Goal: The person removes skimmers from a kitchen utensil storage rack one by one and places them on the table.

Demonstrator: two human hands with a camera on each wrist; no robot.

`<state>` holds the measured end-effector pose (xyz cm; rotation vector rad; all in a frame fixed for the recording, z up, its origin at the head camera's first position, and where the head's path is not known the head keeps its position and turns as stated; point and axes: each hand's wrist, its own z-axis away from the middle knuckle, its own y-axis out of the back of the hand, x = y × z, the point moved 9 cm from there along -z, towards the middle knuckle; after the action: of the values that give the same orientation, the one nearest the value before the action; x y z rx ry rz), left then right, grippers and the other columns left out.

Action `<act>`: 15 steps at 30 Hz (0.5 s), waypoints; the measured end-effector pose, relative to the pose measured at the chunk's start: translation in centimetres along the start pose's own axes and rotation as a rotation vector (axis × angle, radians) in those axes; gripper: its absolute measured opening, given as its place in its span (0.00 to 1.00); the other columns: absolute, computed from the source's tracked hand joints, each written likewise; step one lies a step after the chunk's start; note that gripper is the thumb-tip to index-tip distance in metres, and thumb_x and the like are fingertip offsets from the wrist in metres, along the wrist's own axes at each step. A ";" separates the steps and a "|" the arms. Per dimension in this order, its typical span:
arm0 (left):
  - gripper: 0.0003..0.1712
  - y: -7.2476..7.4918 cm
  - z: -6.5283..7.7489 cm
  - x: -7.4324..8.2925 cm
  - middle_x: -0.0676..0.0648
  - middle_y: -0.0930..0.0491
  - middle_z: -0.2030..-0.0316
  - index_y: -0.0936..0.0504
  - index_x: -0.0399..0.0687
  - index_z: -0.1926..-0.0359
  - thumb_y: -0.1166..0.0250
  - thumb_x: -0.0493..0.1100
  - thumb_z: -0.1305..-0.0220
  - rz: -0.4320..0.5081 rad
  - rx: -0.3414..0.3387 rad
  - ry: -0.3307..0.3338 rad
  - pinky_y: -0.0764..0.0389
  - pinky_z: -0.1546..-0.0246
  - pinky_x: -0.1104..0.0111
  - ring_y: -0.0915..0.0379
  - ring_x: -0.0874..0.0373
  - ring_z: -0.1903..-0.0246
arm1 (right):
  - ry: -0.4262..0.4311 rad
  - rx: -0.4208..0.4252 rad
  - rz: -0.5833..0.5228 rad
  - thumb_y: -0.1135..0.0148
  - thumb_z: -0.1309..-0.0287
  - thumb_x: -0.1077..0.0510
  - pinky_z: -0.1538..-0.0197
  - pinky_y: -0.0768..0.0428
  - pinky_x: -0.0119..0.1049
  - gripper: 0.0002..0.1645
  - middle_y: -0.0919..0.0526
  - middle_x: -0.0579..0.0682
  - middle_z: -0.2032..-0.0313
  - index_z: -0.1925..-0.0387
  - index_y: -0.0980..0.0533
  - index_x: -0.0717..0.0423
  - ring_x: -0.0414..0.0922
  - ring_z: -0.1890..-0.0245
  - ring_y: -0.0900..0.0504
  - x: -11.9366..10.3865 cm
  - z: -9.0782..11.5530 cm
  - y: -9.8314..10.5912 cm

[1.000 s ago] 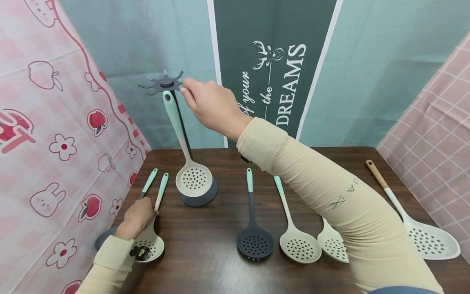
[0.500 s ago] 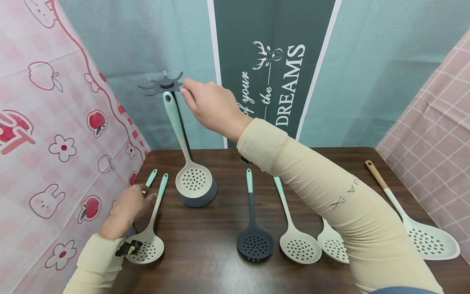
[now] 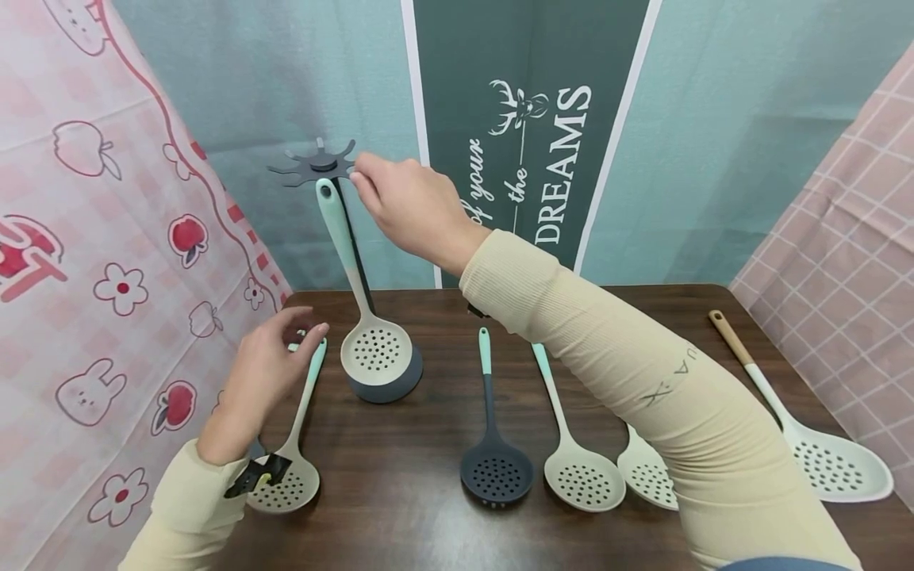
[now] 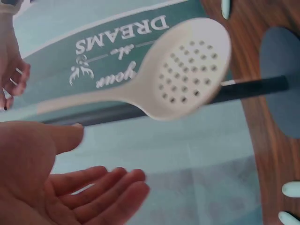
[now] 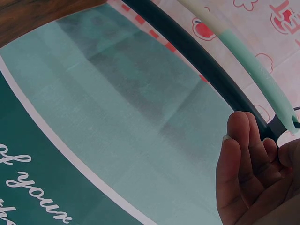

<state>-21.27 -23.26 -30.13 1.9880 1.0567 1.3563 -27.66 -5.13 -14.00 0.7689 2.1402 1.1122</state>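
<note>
A dark grey utensil stand with a ring of hooks (image 3: 324, 164) rises at the back left. On its front hook hangs a cream skimmer (image 3: 376, 349) with a mint handle, in front of the round grey base (image 3: 389, 388). My right hand (image 3: 417, 202) pinches one of the hook arms at the top; its fingertips are partly hidden in the head view. My left hand (image 3: 267, 373) hovers left of the stand, fingers loosely bent and holding nothing. Below it lies a second cream skimmer (image 3: 289, 480). A dark utensil (image 3: 259, 450) beside that is mostly covered by the hand.
Right of the stand lie a dark grey skimmer (image 3: 496, 468), a cream skimmer (image 3: 584, 476) and another cream one (image 3: 648, 472) partly under my right forearm. A white slotted turner (image 3: 831, 464) with a wooden-coloured handle lies at the far right. Curtains enclose the brown table (image 3: 414, 507).
My left hand has let go of the utensils at the left and moved up above their handles, towards the stand. My right hand keeps its place on the hook arm.
</note>
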 end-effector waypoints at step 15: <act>0.19 -0.8 -2.2 3.5 0.38 0.14 0.54 0.18 0.37 0.44 0.34 0.44 0.29 0.178 0.040 -0.088 0.18 0.52 0.49 0.16 0.44 0.53 | -0.001 0.000 0.018 0.63 0.19 0.48 0.75 0.36 0.34 0.19 0.33 0.45 0.79 0.64 0.30 0.50 0.43 0.79 0.32 -0.1 -0.3 -0.1</act>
<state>-22.92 -19.98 -28.08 2.1939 0.8909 1.3325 -27.86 -5.36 -13.95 0.7901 2.1366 1.1202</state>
